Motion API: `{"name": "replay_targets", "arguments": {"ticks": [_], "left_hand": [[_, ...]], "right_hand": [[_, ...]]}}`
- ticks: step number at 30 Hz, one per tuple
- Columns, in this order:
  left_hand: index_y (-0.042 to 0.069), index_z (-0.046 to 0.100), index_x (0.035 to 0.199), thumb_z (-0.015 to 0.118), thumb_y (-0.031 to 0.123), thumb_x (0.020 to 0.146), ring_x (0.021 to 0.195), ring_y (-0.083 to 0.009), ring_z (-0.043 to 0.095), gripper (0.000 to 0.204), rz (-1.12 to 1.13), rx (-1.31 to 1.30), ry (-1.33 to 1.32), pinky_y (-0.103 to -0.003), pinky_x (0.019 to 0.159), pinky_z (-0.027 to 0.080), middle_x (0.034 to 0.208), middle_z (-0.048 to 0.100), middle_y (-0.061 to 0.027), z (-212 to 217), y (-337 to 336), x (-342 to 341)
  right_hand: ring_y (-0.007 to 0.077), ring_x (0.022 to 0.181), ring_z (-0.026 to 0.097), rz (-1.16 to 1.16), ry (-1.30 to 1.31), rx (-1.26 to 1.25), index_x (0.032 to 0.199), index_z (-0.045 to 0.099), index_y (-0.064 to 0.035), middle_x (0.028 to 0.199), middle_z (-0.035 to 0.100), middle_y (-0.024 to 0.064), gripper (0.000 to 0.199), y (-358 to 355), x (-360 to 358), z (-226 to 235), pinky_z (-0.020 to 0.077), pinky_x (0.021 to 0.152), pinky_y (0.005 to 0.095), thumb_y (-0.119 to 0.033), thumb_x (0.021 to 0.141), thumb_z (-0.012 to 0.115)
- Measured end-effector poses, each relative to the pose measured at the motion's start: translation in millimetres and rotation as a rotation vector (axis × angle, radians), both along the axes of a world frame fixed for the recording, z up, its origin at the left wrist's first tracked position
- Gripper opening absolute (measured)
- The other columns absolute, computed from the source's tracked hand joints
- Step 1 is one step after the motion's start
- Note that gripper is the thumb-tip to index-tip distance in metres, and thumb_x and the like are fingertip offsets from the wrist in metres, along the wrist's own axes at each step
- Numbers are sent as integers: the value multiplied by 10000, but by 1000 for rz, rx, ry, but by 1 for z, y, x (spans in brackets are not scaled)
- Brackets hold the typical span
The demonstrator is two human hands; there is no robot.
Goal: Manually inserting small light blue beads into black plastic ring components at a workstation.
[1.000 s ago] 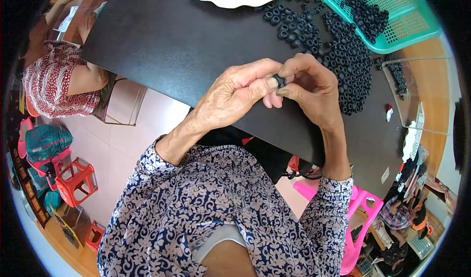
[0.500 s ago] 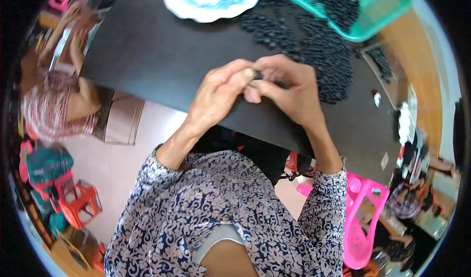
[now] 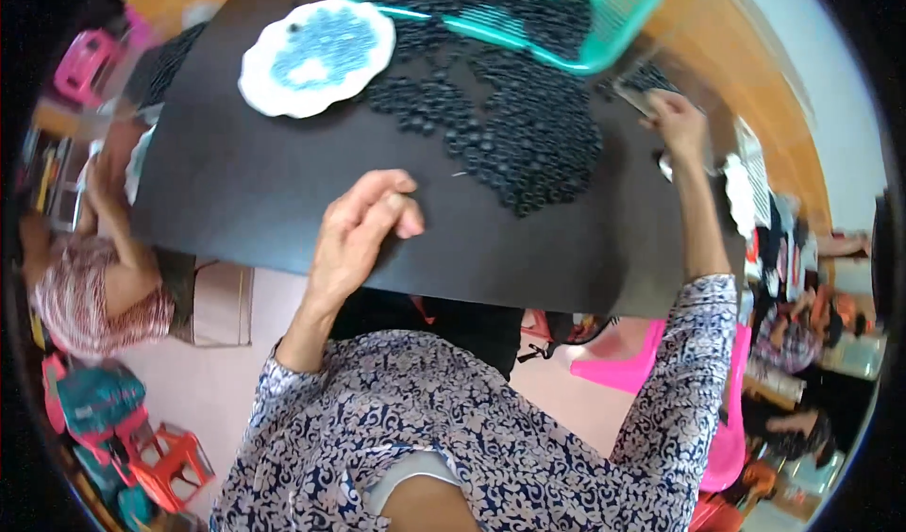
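Observation:
My left hand [image 3: 363, 230] is held above the near side of the dark table [image 3: 283, 174], its fingers curled and the thumb against them. Nothing shows between its fingertips. Out to the far right, my right hand [image 3: 681, 128] has its fingers pinched together beside a shallow container of small black pieces [image 3: 647, 77]. What these fingers hold, if anything, is too small to make out. A spread pile of small, round black pieces [image 3: 538, 141] covers the table between my hands. A thin pale sliver [image 3: 460, 174] lies by the pile's near left edge.
A green plastic basket [image 3: 596, 58] holding more black pieces stands behind the pile. Left of it is a white scalloped plate [image 3: 269, 98] with a blue middle. A co-worker [image 3: 104, 277] sits at the left. A pink plastic chair [image 3: 623, 367] stands below the table's right side.
My hands have parted from around a small black piece. The right hand has moved far right to the shallow container, the left a little left. The view has shifted, showing more of the basket.

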State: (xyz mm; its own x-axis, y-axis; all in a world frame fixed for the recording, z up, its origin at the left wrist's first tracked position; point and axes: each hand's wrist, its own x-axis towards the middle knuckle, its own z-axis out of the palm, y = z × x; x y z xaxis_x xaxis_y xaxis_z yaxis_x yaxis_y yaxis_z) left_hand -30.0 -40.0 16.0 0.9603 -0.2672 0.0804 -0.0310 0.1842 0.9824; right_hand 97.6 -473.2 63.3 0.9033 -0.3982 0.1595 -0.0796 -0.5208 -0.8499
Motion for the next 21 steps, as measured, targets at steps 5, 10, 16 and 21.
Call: {"name": "replay_targets", "arguments": {"ticks": [5, 10, 16, 21], "left_hand": [[-47, 548, 1107, 461, 155, 1000, 777, -146, 580, 245, -16, -110, 72, -272, 751, 479, 806, 611, -86, -4, 1, 6], [-34, 549, 1111, 464, 155, 1012, 794, -132, 589, 230, -16, -174, 51, -265, 760, 485, 831, 620, -82, -9, 12, 2], [-23, 554, 1095, 462, 108, 996, 772, -117, 600, 188, -36, -178, 82, -258, 724, 491, 816, 628, -68, -7, 11, 5], [-15, 552, 1077, 443, 76, 980, 747, -111, 608, 172, -21, -191, 79, -264, 695, 493, 784, 632, -58, -7, 12, 4]], "right_hand": [[81, 664, 580, -72, -373, 95, 1193, 604, 2, 857, 665, 32, 335, 16, 16, 2, 445, 561, 200, -180, 916, 653], [41, 648, 515, 455, -112, 17, 1059, 678, -21, 808, 630, -9, 170, 168, -5, -9, 415, 590, 197, -96, 919, 620], [63, 632, 518, 713, -151, -334, 1049, 681, -23, 762, 638, 1, 186, 230, 34, -9, 421, 580, 229, -86, 890, 608], [133, 602, 556, 787, -237, -610, 1008, 693, -30, 747, 660, 64, 183, 242, 69, -8, 447, 590, 271, -118, 868, 615]]}}
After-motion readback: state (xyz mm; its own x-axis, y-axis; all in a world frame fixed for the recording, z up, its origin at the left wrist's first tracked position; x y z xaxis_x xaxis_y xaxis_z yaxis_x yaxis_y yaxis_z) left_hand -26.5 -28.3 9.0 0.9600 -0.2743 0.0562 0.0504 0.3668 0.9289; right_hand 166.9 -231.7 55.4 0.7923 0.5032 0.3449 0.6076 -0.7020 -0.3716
